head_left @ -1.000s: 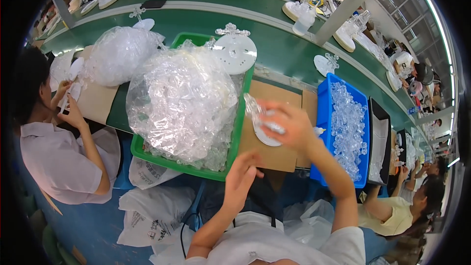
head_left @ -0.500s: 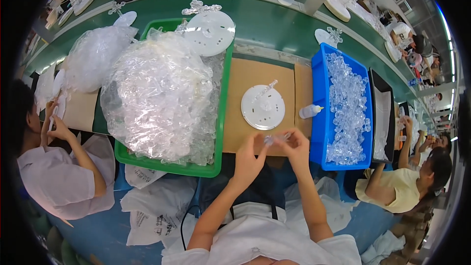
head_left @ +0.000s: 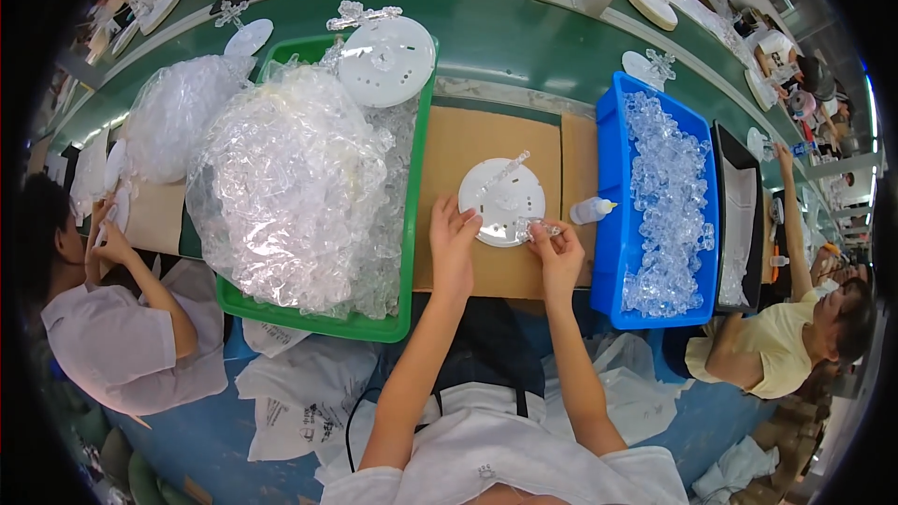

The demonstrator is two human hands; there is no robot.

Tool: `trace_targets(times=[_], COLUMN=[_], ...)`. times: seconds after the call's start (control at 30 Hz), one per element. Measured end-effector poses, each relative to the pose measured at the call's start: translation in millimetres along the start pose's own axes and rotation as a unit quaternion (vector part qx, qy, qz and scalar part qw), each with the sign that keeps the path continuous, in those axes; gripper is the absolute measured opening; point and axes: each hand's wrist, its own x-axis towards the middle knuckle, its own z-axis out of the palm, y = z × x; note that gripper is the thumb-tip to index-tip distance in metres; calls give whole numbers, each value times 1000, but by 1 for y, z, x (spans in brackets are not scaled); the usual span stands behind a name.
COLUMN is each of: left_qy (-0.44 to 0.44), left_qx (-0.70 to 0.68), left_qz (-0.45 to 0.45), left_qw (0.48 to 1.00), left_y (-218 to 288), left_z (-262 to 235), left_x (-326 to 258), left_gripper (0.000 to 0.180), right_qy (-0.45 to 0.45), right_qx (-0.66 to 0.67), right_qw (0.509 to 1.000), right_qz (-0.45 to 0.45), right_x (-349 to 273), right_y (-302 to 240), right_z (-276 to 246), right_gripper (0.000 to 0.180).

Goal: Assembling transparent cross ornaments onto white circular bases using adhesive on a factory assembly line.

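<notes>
Clearly, the white disc (head_left: 487, 212) lies over brown cardboard (head_left: 500, 273). At its near-right edge the right hand (head_left: 559, 254) has its grip pinched on a clear plastic piece (head_left: 529, 227); near-left, the left hand (head_left: 453, 239) curls loosely (whether gripping, I cannot tell).

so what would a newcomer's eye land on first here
Probably the bulging clear plastic bag in the green crate on the left, then the bright blue bin of clear plastic pieces on the right. Between them, the right hand holds a clear fitting by the near right edge of a white disc.
</notes>
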Motion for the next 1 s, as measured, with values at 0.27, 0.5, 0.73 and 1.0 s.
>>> trace_targets(times=[0.27,0.5,0.73,1.0], left_qy=[-125,-115,-129,-159], left_qx=[140,-11,8,11], left_qz=[-46,-39,-50,-10], left_qw=[981,993,990,987], left_y=[-1,-5,6,4], left_z=[-7,-4,-5,-9], left_x=[14,-30,-59,-66], left_gripper=[58,56,44,39], right_qy=[-12,-91,-123,-116], right_qx=[-49,73,49,-43], right_qw=[999,989,991,992], right_qz=[-6,89,21,-24], right_x=[5,-20,-34,-42], right_y=[-8,-26,-53,-62], right_z=[-3,-7,7,8], right_gripper=[23,24,33,35])
